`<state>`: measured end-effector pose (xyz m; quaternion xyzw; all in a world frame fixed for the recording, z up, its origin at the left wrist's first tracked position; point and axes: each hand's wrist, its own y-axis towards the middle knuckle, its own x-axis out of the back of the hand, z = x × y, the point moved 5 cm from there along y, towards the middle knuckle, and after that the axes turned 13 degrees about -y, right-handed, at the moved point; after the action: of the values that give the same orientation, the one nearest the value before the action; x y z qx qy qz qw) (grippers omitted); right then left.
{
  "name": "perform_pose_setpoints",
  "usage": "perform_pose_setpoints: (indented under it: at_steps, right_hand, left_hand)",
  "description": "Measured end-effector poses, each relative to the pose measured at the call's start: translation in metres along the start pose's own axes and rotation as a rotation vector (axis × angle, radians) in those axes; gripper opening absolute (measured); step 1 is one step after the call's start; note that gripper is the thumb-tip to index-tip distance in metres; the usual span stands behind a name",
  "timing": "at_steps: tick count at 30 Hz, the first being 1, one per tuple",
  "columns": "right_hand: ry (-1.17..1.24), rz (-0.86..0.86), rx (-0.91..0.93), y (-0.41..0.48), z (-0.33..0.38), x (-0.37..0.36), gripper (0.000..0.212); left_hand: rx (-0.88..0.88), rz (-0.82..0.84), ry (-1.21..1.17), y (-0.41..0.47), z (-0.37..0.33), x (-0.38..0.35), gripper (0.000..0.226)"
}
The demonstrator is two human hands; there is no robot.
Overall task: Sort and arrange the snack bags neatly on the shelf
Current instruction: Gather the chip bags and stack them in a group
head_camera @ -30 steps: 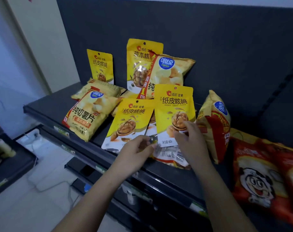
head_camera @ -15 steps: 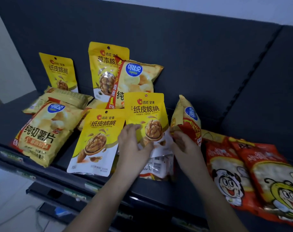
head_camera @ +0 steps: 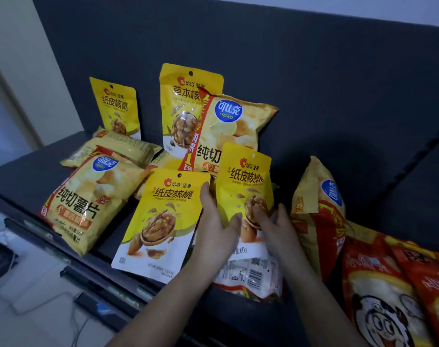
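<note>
Shelf [head_camera: 23,176]: dark, running from far left to near right with a dark back panel [head_camera: 313,83] rising behind it; it is carrying all the snack bags.
Red cartoon bags [head_camera: 379,296]: lying flat and overlapping at the near right end of the shelf.
Near-left chip bag [head_camera: 88,204]: yellow, lying tilted at the left, resting on another flat chip bag [head_camera: 120,146] behind it.
Leaning chip bag [head_camera: 236,131]: propped at the far middle, overlapping the tall walnut bag [head_camera: 181,111] that is standing against the back panel.
Side-on chip bag [head_camera: 318,216]: standing on edge, just right of the hands.
Flat walnut bag [head_camera: 160,226]: yellow and white, lying face up near the shelf's front edge, touching the left hand.
Held walnut bag [head_camera: 243,186]: standing upright at the middle, between both hands, over a clear-backed packet [head_camera: 251,276] lying beneath.
Small walnut bag [head_camera: 117,108]: leaning on the back panel at the far left.
Left hand [head_camera: 213,229]: fingers [head_camera: 206,196] lying straight along the held bag's left edge, thumb pressing its front.
Right hand [head_camera: 278,229]: fingers curling onto the bag's lower right front, gripping loosely.
</note>
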<state>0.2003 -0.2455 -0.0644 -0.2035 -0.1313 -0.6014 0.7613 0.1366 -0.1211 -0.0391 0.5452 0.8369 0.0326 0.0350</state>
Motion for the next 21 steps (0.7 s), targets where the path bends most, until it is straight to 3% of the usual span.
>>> perform_pose_setpoints:
  at_steps: [3,5,8,11,17,21]
  right_hand:
    - [0.052,-0.153,0.058,0.0,0.004,0.01,0.025]
    - [0.079,-0.235,0.089,-0.005,0.009,0.012,0.006]
    - [0.134,-0.323,0.12,-0.014,0.028,0.01,0.009]
    - [0.114,-0.352,0.135,-0.022,0.051,-0.003,0.045]
    - [-0.006,-0.341,0.192,-0.033,0.087,-0.053,0.05]
    - [-0.079,-0.326,0.17,-0.043,0.079,-0.081,0.033]
  left_hand:
    - [-0.055,0.034,-0.037,0.003,-0.004,-0.003,0.071]
    - [-0.076,0.043,-0.06,0.005,-0.005,-0.001,0.066]
    - [-0.103,0.072,-0.108,0.008,-0.014,0.008,0.069]
    - [-0.12,0.131,-0.176,0.011,-0.031,0.031,0.067]
    - [-0.099,0.127,-0.184,0.028,-0.031,0.097,0.064]
    - [-0.056,0.156,-0.08,0.032,-0.011,0.131,0.059]
